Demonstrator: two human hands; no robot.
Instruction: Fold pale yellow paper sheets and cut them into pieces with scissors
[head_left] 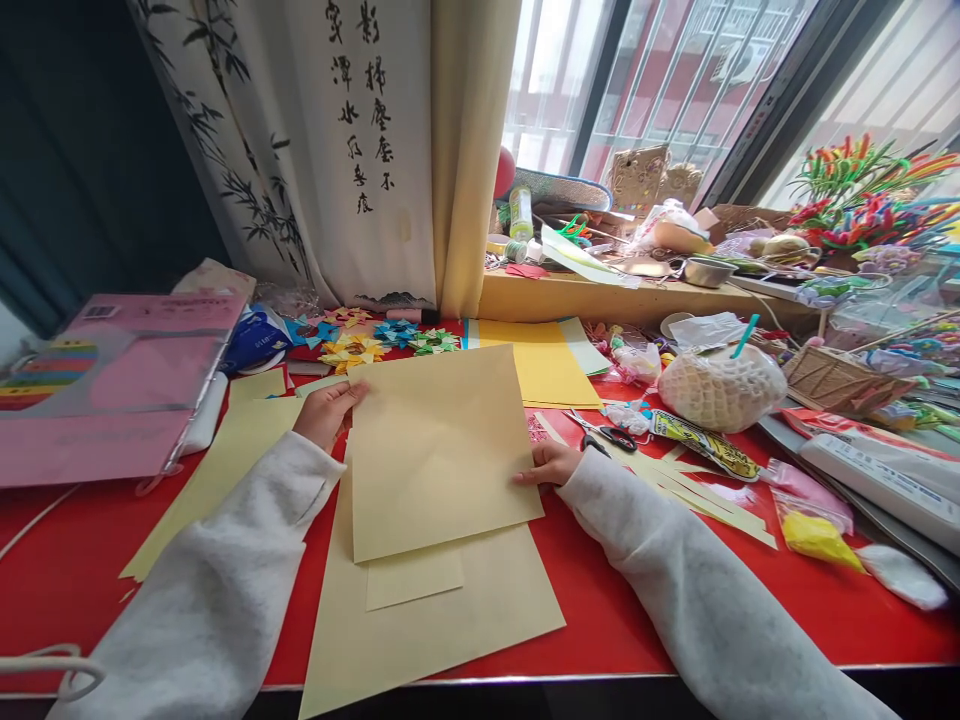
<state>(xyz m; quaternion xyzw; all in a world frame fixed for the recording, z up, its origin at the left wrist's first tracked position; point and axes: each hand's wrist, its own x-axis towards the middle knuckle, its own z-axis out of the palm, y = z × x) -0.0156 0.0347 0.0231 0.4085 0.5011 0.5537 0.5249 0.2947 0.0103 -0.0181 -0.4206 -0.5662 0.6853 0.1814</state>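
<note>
I hold a pale tan sheet of paper (439, 450) over the red table (67, 570). My left hand (326, 410) pinches its upper left corner. My right hand (551, 463) grips its right edge, low down. Under it lie a smaller tan piece (416, 580) and a large tan sheet (450, 625) that reaches the table's front edge. Both of my arms are in grey sleeves.
Scissors (607, 432) and cut paper strips (697, 490) lie right of my right hand. A yellow sheet (547, 365) lies behind. Folded paper stars (352, 345) sit near the curtain. A pink packet (112, 385) lies at the left; a netted ball (720, 388) and clutter crowd the right.
</note>
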